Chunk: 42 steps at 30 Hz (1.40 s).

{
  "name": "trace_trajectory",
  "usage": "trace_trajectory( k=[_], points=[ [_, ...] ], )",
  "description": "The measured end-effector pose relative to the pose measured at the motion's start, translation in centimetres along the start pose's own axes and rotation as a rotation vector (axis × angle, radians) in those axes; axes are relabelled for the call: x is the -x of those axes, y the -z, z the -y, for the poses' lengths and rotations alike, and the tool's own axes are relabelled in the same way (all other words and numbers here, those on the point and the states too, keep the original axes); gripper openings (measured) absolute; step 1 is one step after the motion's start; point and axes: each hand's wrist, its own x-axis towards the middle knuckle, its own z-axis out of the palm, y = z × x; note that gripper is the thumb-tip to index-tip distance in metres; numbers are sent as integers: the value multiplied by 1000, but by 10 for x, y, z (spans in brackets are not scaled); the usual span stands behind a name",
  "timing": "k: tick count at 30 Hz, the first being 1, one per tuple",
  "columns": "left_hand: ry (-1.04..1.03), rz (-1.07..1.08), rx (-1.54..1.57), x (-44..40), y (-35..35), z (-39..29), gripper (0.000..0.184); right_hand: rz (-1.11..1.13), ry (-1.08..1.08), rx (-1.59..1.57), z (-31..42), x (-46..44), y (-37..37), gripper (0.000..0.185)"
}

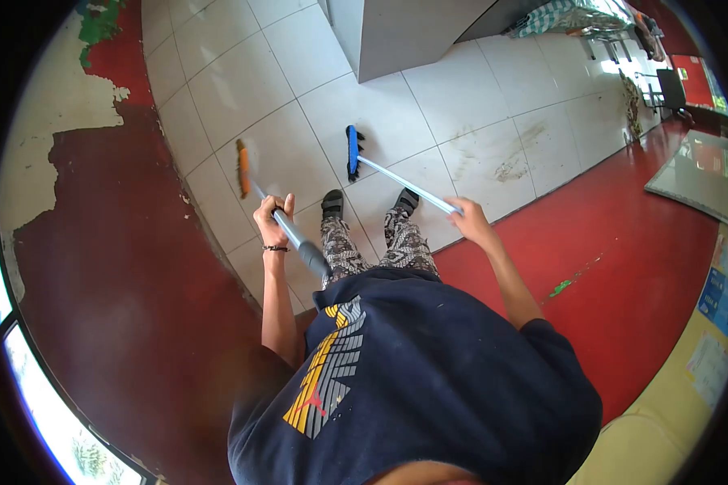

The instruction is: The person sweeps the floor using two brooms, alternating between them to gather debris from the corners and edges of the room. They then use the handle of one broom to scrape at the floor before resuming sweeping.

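My left hand (273,220) is wrapped round the grey handle of a broom with an orange head (243,168) and dark bristles. That handle runs back past my wrist to a thick dark grip end near my waist. In my right hand (471,220) is the pale blue pole of a second broom, whose blue head (353,152) has black bristles. Both broom heads are down at the tiled floor (299,133), ahead of my feet. The blue one lies just beyond my shoes, and the orange one is further left, near the wall.
A red wall with peeling paint (121,234) runs along my left. Ahead stands a grey cabinet-like block (404,36). Brown smudges (511,168) mark the tiles on the right, beside a red surface (566,267). Further right are a pale panel (696,174) and a chair (669,87).
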Motion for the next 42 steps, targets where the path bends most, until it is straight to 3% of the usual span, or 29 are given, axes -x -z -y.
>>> trace_trajectory(
  k=[4,6,8,10,13,16,19,20,23,30,36,38,40,42],
  points=[
    [-25,135,-83,-20,36,33,36,-204,130,-181,106,-35,-59,25],
    [-33,152,-113,-24,46,56,36,-272,415,60,136,-51,-82,15],
    [-65,178,-131,-25,45,74,36,-507,558,-179,128,-69,-117,22],
    [-69,237,-180,-22,44,83,36,-598,347,-532,123,-76,-140,27],
    [-105,327,-71,-22,26,79,39,-876,359,-889,106,-94,-135,41],
    [-18,507,-88,-27,8,64,38,-1104,334,-730,68,-95,-93,42],
    [-27,529,-112,-20,-16,40,38,-1196,339,-769,23,-92,-36,41],
    [-25,553,-108,-21,-20,35,38,-1167,317,-857,4,-92,-17,41],
    [-45,602,-145,-22,-34,-2,37,-1262,341,-626,-26,-81,42,38],
    [-144,862,-88,-15,-82,-42,37,-1301,273,-534,-105,-29,148,35],
    [-217,826,-98,-28,-113,-77,36,-1583,261,-336,-103,64,118,37],
    [-343,878,-24,-41,-128,-95,35,-1848,287,-474,-68,136,67,37],
    [-264,886,99,-51,-122,-109,36,-2036,208,-570,-19,194,20,37],
    [-320,960,113,-58,-128,-121,40,-2130,112,-456,4,239,-34,39]
  ],
)
